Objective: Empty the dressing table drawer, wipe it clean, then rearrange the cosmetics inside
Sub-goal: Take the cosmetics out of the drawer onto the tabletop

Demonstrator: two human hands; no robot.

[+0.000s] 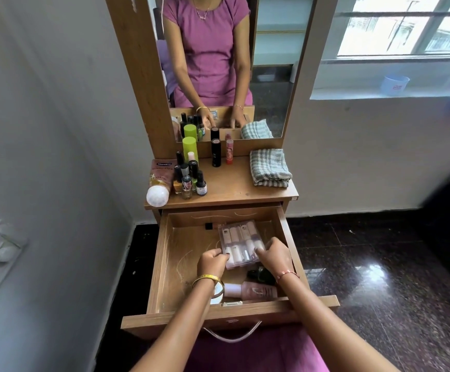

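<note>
**Both hands on the clear pack in the open drawer**

While the drawer (164, 267) stands pulled out, your left hand (211, 263) and right hand (273, 257) each curl a grip on a near corner of the clear pack of pale tubes (241, 244), which lies on the drawer floor. Behind your wrists lie a pink bottle (256, 290) and a round mirror (218, 292). Up on the counter (232, 183) stand nail polish bottles (190, 181), beside a folded checked cloth (269, 167).
</note>
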